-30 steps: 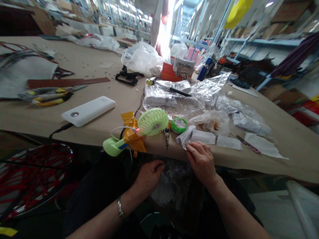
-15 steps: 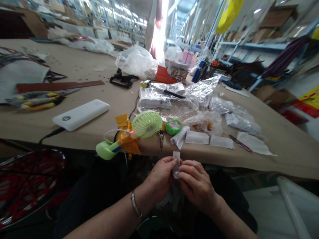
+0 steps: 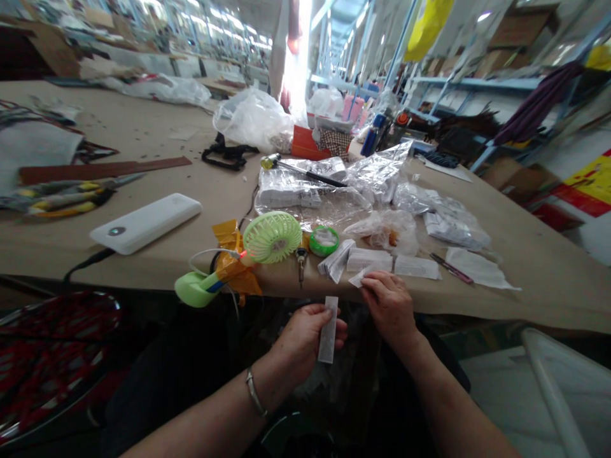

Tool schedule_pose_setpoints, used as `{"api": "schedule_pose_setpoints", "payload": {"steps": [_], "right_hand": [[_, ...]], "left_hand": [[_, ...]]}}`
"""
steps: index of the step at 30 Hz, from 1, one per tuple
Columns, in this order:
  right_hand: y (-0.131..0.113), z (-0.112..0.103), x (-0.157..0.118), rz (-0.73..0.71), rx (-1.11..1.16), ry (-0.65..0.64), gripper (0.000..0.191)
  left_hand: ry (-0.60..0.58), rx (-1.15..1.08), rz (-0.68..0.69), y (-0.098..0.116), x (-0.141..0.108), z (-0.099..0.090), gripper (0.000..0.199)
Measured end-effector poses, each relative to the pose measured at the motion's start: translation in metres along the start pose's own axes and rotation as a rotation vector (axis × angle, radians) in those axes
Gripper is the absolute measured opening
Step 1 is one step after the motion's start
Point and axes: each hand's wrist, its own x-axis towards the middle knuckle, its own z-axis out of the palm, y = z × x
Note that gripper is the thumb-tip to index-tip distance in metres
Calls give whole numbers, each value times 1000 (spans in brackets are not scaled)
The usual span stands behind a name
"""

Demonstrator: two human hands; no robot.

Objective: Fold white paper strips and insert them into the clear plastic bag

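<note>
My left hand pinches a narrow white strip between thumb and fingers, below the table's front edge. To its right, my right hand reaches onto the table edge, its fingertips closed on a small white paper slip. That slip lies just in front of a printed paper stack. A fanned bundle of papers is left of the stack, and another printed slip lies to the right. Near the bundle sits a round green container with white contents.
A green fan with orange tape stands at the table's front edge, beside a pointed tool. A white power bank lies left. Behind are a small hammer and clear plastic bags. Tweezers lie right.
My right hand has left the small piece held by my left hand and moved up and right to the paper slips. More of the strip in my left hand now shows.
</note>
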Motion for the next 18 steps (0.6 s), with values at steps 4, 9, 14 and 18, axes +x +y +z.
{"api": "schedule_pose_setpoints", "payload": {"steps": [4,9,14,18], "right_hand": [[-4,-3,-8,20,241,113,12],[-31,-11,-23,-243,466,-60,12],[-42,-9,-30,-356,487,-121,11],[-46,-8,-32,-365,481,-141,11]], "left_hand": [[-34,-31,-57,3,-2,3,11],[-184,-145,-37,6,-5,4,10],[-222,-213,-5,4,-6,5,10],[-196,-194,17,0,-5,5,11]]}}
